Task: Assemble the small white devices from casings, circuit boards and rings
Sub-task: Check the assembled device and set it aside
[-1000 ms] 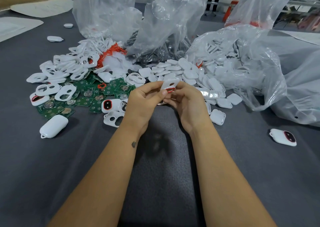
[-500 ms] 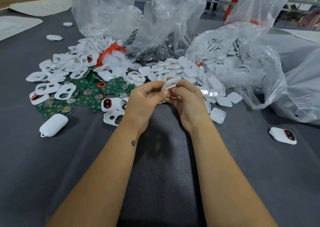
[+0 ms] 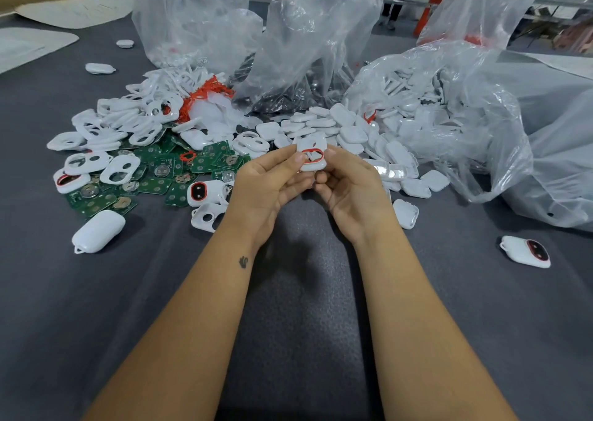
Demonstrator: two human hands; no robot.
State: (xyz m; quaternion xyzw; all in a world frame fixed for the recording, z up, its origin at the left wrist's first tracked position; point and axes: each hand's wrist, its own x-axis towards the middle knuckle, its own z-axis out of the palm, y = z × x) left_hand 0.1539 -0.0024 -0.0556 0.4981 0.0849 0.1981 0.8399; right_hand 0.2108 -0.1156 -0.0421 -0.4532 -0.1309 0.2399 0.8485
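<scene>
We held a white casing [image 3: 312, 157] with a red ring [image 3: 313, 156] set in its opening, just above the centre of the frame, the left hand [image 3: 269, 183] and the right hand [image 3: 351, 189] each pinching an edge between thumb and fingertips. We judged the ring not yet fully seated; uneven thumb pressure might pop it out or twist it, and the small casing could slip onto the desk [image 3: 288, 308]. Clear plastic bags [image 3: 449, 106] stood across the top of the frame, the right one spilling white casing backs. Green circuit boards [image 3: 160, 176] and windowed casings lay loose at left of the hands.
</scene>
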